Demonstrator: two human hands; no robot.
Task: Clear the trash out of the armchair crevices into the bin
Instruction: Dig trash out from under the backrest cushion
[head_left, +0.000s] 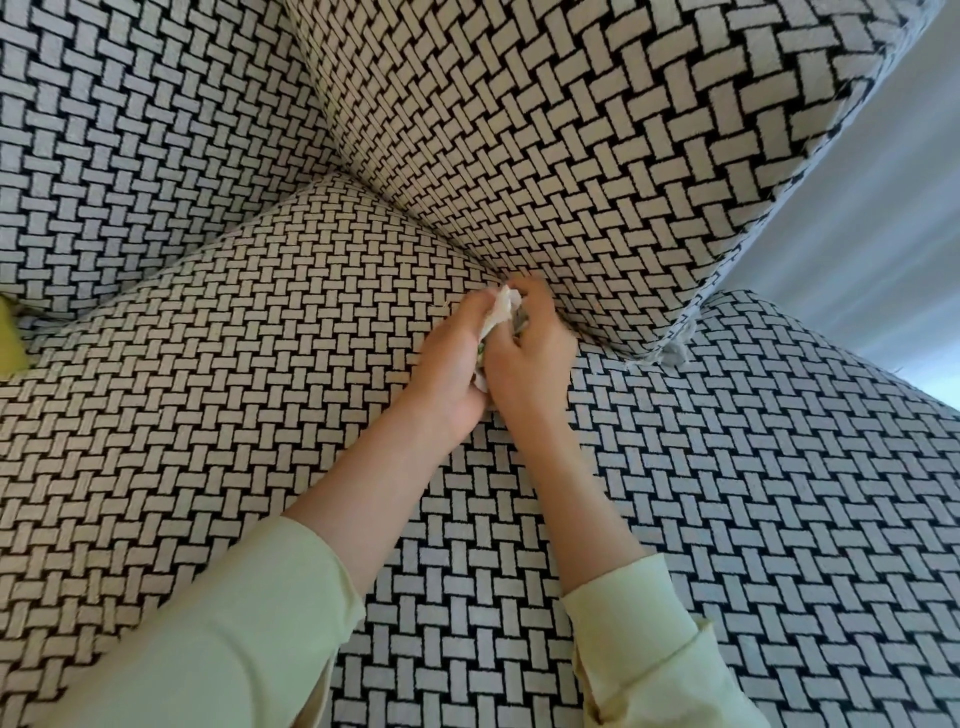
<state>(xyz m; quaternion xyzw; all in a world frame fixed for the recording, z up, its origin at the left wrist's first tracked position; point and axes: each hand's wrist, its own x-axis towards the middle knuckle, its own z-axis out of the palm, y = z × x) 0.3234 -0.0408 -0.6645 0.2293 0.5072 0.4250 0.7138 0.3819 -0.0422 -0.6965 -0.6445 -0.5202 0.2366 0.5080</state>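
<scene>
Both hands meet just right of the middle of the view, at the crevice where the seat cushion (260, 338) meets the side cushion (545, 130). Between them is 1 wad of crumpled white paper (500, 310).

The left hand (451, 366) grips the wad from the 9 o'clock side with its fingers curled round it. The right hand (531, 358) closes on the wad from the 3 o'clock side, with its fingertips bent down over the top end. The 2 palms are almost touching, and most of the wad is hidden between them.

The long axis of the wad runs from about 1 o'clock to about 7 o'clock. Its free, pointed end sticks out at the 1 o'clock side, toward the crevice. A small green spot shows in the wad between the palms. The paper is too crumpled and too hidden to read any print or brand on it.

All the padding of the armchair has 1 black and white woven pattern. The backrest (130, 130) fills the 10 o'clock part of the view, and the side cushion fills the 1 o'clock part. The lower corner of the side cushion, at 3 o'clock from the hands, has a frayed seam.

Both forearms come in from 6 o'clock, each in a pale green sleeve (234, 623). A yellow-green thing (8, 338) shows at the 9 o'clock edge, mostly cut off. A pale wall (883, 208) is at 2 o'clock.
</scene>
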